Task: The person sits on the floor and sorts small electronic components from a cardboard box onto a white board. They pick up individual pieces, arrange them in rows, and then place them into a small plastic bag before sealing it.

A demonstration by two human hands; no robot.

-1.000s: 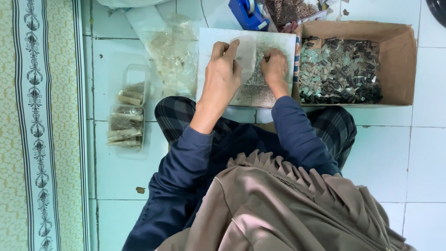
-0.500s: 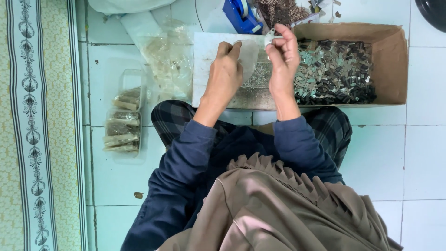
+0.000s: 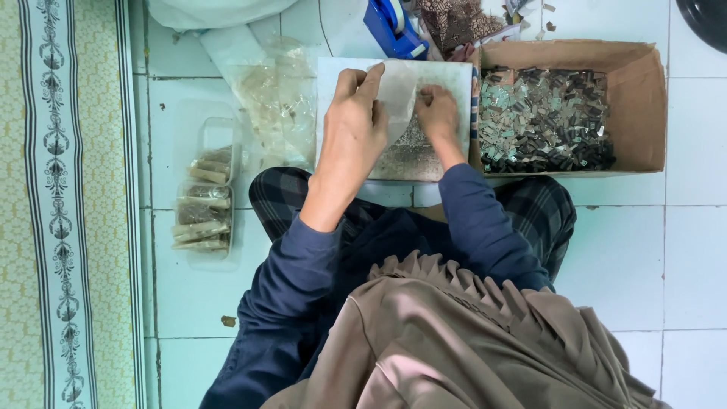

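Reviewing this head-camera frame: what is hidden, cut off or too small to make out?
- Head view: what the right hand pinches, hidden under its fingers.
- Small pieces in the cardboard box: too small to identify.
- Blue tape dispenser and dark round object: cut off by the top edge.
- Clear bag under the left hand: contents unclear.

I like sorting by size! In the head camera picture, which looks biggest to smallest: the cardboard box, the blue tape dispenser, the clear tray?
1. Cardboard box
2. Clear tray
3. Blue tape dispenser, though the picture's top edge cuts part of it off.
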